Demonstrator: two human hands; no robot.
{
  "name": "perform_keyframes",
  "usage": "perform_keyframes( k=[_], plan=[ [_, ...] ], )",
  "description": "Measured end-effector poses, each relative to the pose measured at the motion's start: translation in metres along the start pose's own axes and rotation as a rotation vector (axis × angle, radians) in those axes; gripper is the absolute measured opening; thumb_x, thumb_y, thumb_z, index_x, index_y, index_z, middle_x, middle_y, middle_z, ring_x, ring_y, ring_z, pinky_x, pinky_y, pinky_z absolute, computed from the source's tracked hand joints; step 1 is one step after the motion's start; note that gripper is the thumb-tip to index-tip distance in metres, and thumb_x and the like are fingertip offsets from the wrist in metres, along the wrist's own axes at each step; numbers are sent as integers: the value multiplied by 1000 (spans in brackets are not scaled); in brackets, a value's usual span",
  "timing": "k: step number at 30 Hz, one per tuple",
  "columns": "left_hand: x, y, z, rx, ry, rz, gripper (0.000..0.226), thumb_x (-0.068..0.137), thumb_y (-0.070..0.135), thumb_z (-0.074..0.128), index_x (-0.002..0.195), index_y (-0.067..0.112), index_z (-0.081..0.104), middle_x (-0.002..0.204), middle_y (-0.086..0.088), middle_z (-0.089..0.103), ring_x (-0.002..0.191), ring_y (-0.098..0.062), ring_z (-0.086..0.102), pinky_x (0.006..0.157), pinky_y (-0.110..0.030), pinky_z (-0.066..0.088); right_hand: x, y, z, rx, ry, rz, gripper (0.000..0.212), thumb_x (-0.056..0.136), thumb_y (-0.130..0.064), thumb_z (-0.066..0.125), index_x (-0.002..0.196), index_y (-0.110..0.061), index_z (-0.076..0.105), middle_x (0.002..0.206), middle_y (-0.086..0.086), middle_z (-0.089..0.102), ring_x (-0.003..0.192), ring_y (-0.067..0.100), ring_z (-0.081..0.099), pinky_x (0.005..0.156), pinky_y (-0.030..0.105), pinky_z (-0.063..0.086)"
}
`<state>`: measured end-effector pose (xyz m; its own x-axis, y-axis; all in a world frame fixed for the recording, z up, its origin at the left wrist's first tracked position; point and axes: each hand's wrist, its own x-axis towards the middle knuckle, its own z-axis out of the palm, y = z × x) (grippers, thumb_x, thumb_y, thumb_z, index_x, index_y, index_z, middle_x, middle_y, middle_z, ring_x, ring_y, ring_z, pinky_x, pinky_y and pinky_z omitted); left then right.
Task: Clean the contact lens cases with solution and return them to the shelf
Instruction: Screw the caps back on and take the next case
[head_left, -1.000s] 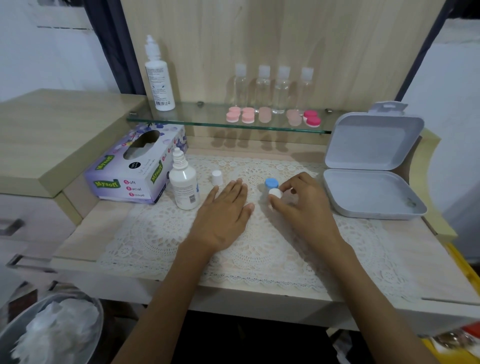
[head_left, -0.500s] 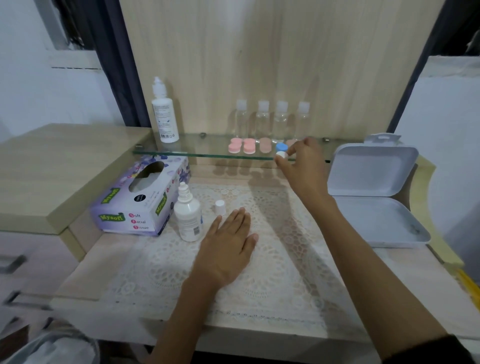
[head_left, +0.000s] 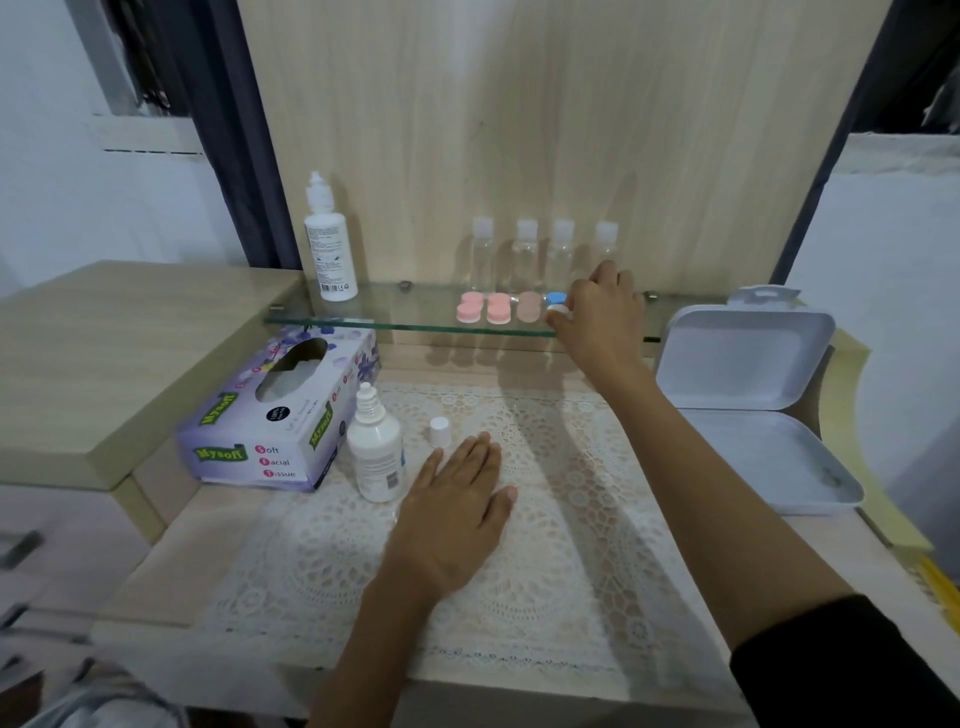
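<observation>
My right hand (head_left: 602, 312) reaches up to the glass shelf (head_left: 384, 306) and holds a blue-and-white contact lens case (head_left: 557, 303) there, resting on or just above the glass. To its left on the shelf sit two pink lens cases (head_left: 484, 307) and a pale pink one (head_left: 529, 306). My left hand (head_left: 457, 506) lies flat, fingers apart, on the lace mat (head_left: 545, 519). An uncapped small solution bottle (head_left: 376, 452) stands beside it, with its white cap (head_left: 440, 432) loose on the mat.
A tall white bottle (head_left: 328, 244) stands at the shelf's left end; several small clear bottles (head_left: 524, 254) line the back. A purple tissue box (head_left: 280, 410) lies at left. An open white plastic box (head_left: 753, 405) sits at right.
My right hand lifted the blue-and-white case off the mat and carried it up to the shelf, beside the pink cases. The left hand stayed flat on the mat.
</observation>
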<state>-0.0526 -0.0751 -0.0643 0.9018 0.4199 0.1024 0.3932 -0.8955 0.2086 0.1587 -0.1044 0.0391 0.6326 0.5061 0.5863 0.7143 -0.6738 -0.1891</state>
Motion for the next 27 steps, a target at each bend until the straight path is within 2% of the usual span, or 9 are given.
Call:
perform_keyframes(
  k=[4,8,15,21,27],
  plan=[
    [-1,0,-1,-9,2,4,71,87,53,-1,151,22,1,159,9,-5,144,-1,-9,119,-32,-5,-1,3,-1,-11,-1,-4,34,86,-35,60,106,-8,65,115,10,51,107,28,43,84,37,33],
    [0,-1,0,2,0,6,57,101,48,10,152,22,1,159,9,-6,144,-1,-10,119,-33,-5,-4,13,-8,-30,13,-12,33,87,-29,57,113,-10,62,114,11,56,106,28,45,84,38,32],
    [0,-1,1,-13,6,8,71,88,53,-1,152,23,2,159,9,-5,144,-1,-9,119,-32,-6,-5,16,-13,-35,7,-39,26,88,-25,57,109,-11,66,104,11,62,102,28,47,81,37,32],
    [0,-2,2,-4,16,9,60,99,50,7,152,22,2,159,9,-5,144,-1,-9,119,-32,-5,-3,18,-11,12,-2,-23,20,89,-16,58,109,-14,63,102,13,65,101,29,49,76,34,28],
    [1,-2,2,-18,29,12,57,101,47,14,152,22,4,159,9,-3,144,-1,-7,119,-31,-6,-6,16,-16,150,35,14,23,86,-9,59,109,-9,58,101,15,64,97,30,48,76,35,34]
  ],
)
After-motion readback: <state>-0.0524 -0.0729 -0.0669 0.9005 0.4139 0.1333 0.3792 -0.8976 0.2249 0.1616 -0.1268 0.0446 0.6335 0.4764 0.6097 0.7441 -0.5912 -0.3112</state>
